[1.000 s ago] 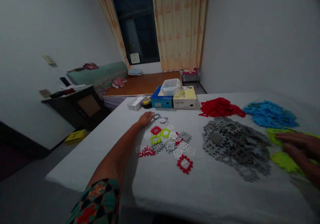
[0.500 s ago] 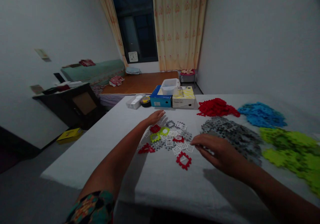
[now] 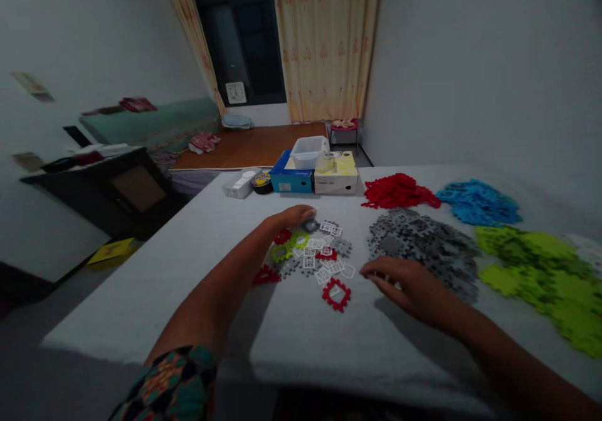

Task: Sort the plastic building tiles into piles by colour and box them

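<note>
Above the far side of a loose cluster of pieces, my left hand [image 3: 298, 214] has its fingers closed, with a small pale bit at the tips that I cannot make out. My right hand [image 3: 404, 282] is curled in a pinch just right of the cluster; what it holds, if anything, is hidden. Between them lie white grid pieces [image 3: 309, 262], yellow-green notched frames [image 3: 282, 253] and grey notched pieces [image 3: 342, 247]. A red notched frame [image 3: 337, 295] with a pale piece inside lies nearest me. Another red piece [image 3: 266, 275] is beside my left forearm.
Right of the cluster are piles of red [image 3: 397, 191], blue [image 3: 480, 201], grey [image 3: 423, 245] and yellow-green pieces [image 3: 540, 277]. Behind stand a blue box [image 3: 292, 179], a pale yellow box [image 3: 335, 176], a clear plastic tub [image 3: 309, 151] and a roll of tape [image 3: 262, 183].
The view has shifted, so the table sits further left and slightly higher. My left hand has moved right over the cluster's far edge, its fingers more bent. My right hand stays pinched beside the cluster.
</note>
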The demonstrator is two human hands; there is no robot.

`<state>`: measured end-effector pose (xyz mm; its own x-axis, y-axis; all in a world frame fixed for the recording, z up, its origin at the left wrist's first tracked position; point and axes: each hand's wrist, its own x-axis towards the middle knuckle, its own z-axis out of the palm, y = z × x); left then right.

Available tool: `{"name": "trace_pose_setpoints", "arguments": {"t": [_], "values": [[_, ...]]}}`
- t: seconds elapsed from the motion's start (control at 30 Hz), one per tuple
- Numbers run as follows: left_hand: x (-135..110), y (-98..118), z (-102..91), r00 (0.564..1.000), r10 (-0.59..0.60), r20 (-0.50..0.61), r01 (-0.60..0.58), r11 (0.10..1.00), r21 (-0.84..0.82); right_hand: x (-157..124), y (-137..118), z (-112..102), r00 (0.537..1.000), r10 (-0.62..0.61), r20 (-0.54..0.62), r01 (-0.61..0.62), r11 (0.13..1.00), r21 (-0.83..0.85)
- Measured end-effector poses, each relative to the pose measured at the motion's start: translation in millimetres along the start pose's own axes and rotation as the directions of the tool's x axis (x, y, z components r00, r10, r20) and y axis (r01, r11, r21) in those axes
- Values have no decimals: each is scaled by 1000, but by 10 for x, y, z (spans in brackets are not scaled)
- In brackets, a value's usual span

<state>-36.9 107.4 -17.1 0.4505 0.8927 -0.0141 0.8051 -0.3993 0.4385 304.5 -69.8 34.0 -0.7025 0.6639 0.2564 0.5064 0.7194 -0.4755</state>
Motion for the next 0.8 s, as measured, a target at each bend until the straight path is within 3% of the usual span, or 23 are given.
{"name": "trace_pose_setpoints", "arguments": {"t": [0.07,0.13,0.2,0.27,0.33,0.4,0.47,0.5,0.57,0.8], "values": [[-246,81,-57,999,30,30,-28,998,-54,107,114,-63,997,67,-24,-68,997,-29],[-481,129,-148,999,34,-15,-36,994,-103,244,177,-55,995,104,4,-103,988,-118],[-696,104,-258,991,-7,-131,-11,990,-138,372,178,30,987,139,82,-118,969,-219],[-899,-4,-352,956,-111,-273,57,978,-199,457,141,158,968,187,168,-128,942,-311],[-1091,-168,-388,870,-273,-411,148,939,-311,491,105,284,950,234,207,-144,916,-373],[-1258,-334,-351,736,-437,-516,190,866,-462,487,102,375,945,266,192,-178,907,-381],[-1381,-457,-267,630,-546,-553,175,793,-584,466,140,431,946,284,159,-221,919,-327],[-1422,-495,-223,602,-575,-554,160,766,-622,454,169,450,947,287,142,-238,927,-289],[-1467,-529,-157,586,-596,-549,146,744,-652,431,229,481,952,289,105,-262,941,-215],[-1468,-514,-140,624,-572,-532,251,792,-557,414,288,496,953,296,57,-291,953,-86]]}}
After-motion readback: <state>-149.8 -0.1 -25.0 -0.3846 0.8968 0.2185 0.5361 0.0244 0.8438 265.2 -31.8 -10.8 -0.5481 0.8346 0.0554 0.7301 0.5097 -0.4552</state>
